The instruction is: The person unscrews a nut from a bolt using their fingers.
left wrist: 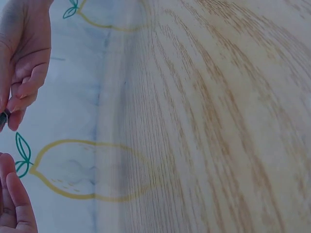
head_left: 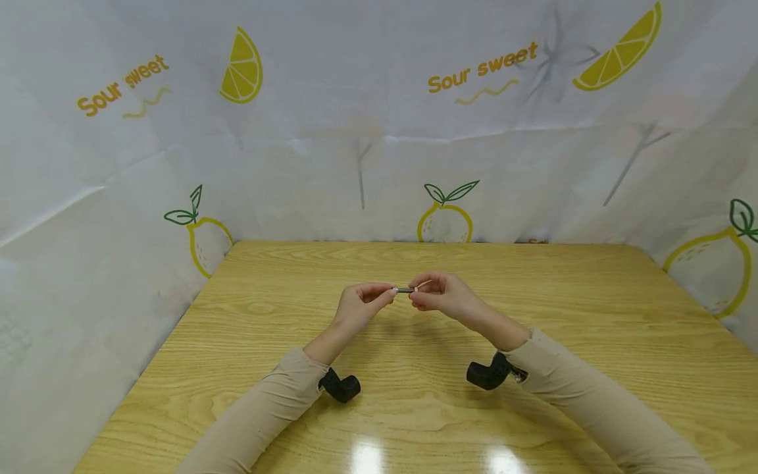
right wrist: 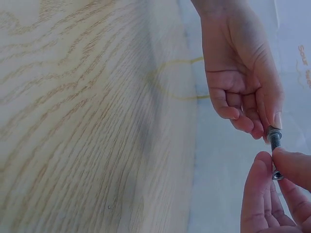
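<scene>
Above the middle of the table, a small metal bolt point(head_left: 405, 290) lies level between both hands. My left hand point(head_left: 357, 308) pinches its left end with thumb and fingertips. At the other end, my right hand point(head_left: 448, 299) grips it between thumb and fingers. In the right wrist view, the threaded bolt point(right wrist: 276, 141) shows a wider dark end at the left hand point(right wrist: 243, 73) and a shiny ring-like end by the right hand point(right wrist: 257, 199); which is head or nut I cannot tell. Only one end of the bolt point(left wrist: 4, 118) appears in the left wrist view.
Both hands are over a wood-grain table point(head_left: 266, 316). A white curtain with lemon prints point(head_left: 331, 85) hangs along its back and sides. Black curved mounts point(head_left: 342, 387) stick out from both beige sleeves point(head_left: 266, 401) at the wrists.
</scene>
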Available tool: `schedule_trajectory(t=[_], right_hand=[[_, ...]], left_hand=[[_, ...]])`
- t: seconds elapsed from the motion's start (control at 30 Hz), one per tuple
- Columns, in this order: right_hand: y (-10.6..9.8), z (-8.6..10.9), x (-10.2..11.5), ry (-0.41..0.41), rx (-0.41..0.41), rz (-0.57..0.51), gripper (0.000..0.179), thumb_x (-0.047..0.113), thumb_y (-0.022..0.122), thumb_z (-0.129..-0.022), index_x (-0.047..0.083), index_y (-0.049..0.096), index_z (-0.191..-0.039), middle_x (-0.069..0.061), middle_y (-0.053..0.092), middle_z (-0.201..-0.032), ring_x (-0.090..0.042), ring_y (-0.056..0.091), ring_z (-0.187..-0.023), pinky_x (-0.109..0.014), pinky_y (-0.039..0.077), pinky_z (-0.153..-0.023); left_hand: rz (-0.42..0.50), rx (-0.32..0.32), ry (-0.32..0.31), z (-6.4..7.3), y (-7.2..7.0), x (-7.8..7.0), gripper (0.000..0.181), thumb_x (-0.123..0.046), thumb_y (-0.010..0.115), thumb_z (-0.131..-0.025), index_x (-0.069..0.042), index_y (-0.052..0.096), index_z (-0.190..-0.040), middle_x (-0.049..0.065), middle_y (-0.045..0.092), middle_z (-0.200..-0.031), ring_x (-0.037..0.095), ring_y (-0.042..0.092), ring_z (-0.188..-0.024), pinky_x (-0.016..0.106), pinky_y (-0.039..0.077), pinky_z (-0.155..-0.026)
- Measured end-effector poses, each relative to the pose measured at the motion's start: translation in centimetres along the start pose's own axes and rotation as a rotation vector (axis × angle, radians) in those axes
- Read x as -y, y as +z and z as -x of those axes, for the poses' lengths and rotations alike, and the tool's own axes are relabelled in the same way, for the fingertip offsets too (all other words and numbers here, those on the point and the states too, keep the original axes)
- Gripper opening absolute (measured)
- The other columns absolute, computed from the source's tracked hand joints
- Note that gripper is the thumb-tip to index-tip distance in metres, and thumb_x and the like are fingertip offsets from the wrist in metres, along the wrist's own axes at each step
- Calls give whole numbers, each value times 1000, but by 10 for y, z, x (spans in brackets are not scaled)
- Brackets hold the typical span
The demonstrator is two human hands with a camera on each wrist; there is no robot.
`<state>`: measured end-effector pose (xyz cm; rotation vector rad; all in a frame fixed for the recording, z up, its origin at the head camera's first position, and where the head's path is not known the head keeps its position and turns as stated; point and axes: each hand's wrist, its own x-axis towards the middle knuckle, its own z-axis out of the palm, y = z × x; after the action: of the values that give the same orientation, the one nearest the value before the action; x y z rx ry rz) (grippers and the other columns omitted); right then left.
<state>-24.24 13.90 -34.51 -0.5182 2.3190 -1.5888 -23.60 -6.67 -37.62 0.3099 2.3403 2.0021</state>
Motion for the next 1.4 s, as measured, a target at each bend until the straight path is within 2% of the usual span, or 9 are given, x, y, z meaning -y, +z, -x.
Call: schedule_trajectory(t=[0.2, 0.33, 0.47, 0.67, 0.87, 1.0, 1.17, 1.4], right_hand=[[1, 2, 2, -11, -26, -3, 35, 20, 59, -93, -3, 54, -119, -27, 59, -114, -37, 61, -104, -47, 51, -92], [1, 2, 3, -12, -45, -10, 37, 25, 56, -94, -4, 55, -117, -28, 58, -115, -37, 60, -106, -46, 51, -93], [1, 3, 3, -19, -58, -16, 33, 22, 58, -93, -3, 56, -115, -27, 58, -117, -39, 59, -108, -45, 51, -94], [2, 3, 3, -12, -70, 22, 33, 19, 61, -91, 0, 56, -117, -21, 58, -121, -38, 58, -112, -49, 47, -96], [3, 3, 4, 11, -81, 62, 36, 18, 64, -89, 2, 58, -121, -18, 58, -124, -29, 59, -110, -47, 48, -96], [2, 2, 3, 24, -76, 85, 36, 19, 65, -89, 3, 59, -120, -17, 60, -120, -25, 61, -104, -47, 49, -94], [1, 0, 1, 31, -43, 83, 35, 20, 64, -89, 2, 60, -119, -19, 65, -110, -26, 65, -97, -46, 52, -90], [0, -2, -2, 35, -14, 61, 35, 18, 63, -90, 0, 57, -119, -26, 66, -107, -29, 67, -92, -44, 54, -87]], left_hand=[[7, 3, -9, 0, 0, 0, 28, -23, 65, -89, -6, 68, -111, 15, 69, -107, 17, 67, -93, 44, 52, -90], [9, 2, -22, 0, 0, 0, 28, -23, 65, -88, -7, 69, -111, 14, 69, -107, 16, 67, -93, 43, 52, -90], [7, 2, -19, 0, 0, 1, 28, -23, 65, -89, -6, 68, -111, 14, 69, -107, 17, 67, -94, 43, 52, -91], [5, -1, -9, 0, 0, 1, 28, -22, 65, -89, -5, 68, -111, 16, 69, -107, 16, 67, -92, 43, 52, -90], [12, 7, -15, 0, -1, 1, 28, -21, 64, -89, -5, 68, -112, 21, 67, -109, 13, 66, -90, 43, 52, -90], [17, 13, -24, 0, -1, 1, 28, -21, 63, -90, -5, 68, -113, 20, 67, -109, 12, 66, -90, 44, 51, -91], [5, 2, -5, 0, -1, 1, 27, -20, 64, -89, -5, 68, -111, 17, 69, -105, 15, 66, -90, 44, 52, -89], [7, -7, -1, -1, -1, 1, 26, -20, 64, -89, -5, 69, -111, 16, 69, -103, 13, 66, -88, 44, 53, -87]])
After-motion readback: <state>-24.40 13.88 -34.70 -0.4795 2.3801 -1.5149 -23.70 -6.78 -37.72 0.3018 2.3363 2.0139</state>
